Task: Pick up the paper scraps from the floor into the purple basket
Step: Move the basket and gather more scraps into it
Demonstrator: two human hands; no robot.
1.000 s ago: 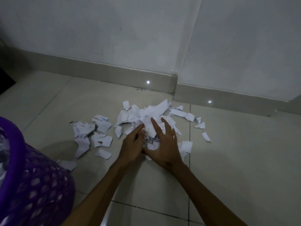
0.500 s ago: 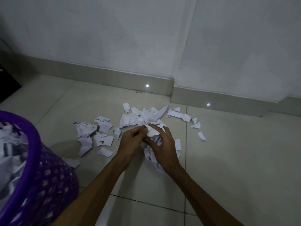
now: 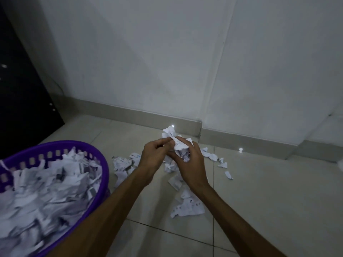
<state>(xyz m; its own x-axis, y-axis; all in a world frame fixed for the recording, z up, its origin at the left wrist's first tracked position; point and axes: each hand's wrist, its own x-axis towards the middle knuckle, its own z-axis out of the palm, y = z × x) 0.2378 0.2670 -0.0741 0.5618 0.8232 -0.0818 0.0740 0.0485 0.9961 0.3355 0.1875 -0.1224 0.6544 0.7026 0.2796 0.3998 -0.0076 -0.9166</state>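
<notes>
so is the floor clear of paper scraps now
No, loose paper scraps lie on the tiled floor beneath the hands, apart from the bunch both hands hold.

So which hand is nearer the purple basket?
Left. The left hand is just right of the purple basket; the right hand is farther right, both gripping paper scraps.

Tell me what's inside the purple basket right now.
The purple basket is heaped with torn white paper scraps, piled close to its rim. The heap covers the bottom and anything beneath it, so what lies there cannot be seen.
</notes>
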